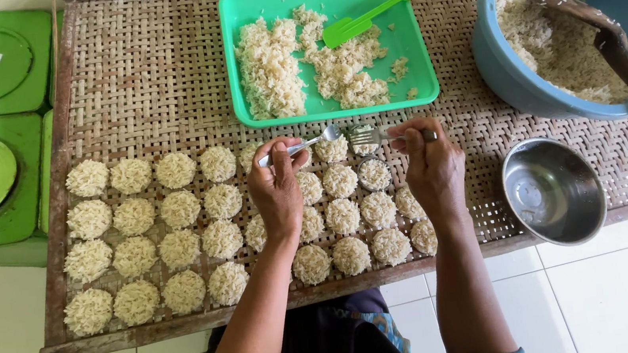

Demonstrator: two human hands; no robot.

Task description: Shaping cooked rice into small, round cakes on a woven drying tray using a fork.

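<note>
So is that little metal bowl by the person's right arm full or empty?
Empty. The metal bowl shows only its bare shiny bottom, no rice inside, unlike the blue tub behind it.

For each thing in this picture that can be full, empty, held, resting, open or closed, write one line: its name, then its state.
Left hand: closed around a fork.
Right hand: closed around a second fork.
Green tray: partly filled with loose rice, green spatula resting in it.
Blue basin: holds rice, wooden paddle leaning inside.
Metal bowl: looks empty.
Woven mat: near half covered with round rice cakes in rows.
</note>
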